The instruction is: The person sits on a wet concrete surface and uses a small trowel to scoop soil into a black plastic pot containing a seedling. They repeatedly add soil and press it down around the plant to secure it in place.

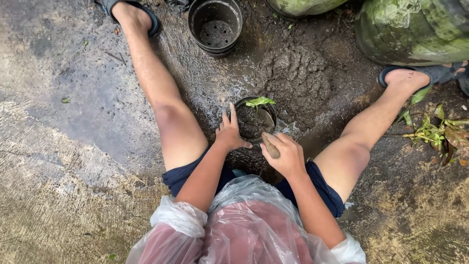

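A small black pot filled with dark soil stands on the wet ground between my legs. A little green seedling sits at its far rim. My left hand rests on the pot's near left edge, fingers spread against it. My right hand is closed around the wooden handle of a trowel, whose metal blade reaches into the pot's right side.
A heap of wet dark soil lies just beyond the pot. Stacked empty black pots stand at the top. Mossy green sacks lie at the top right. Uprooted green plants lie by my right foot.
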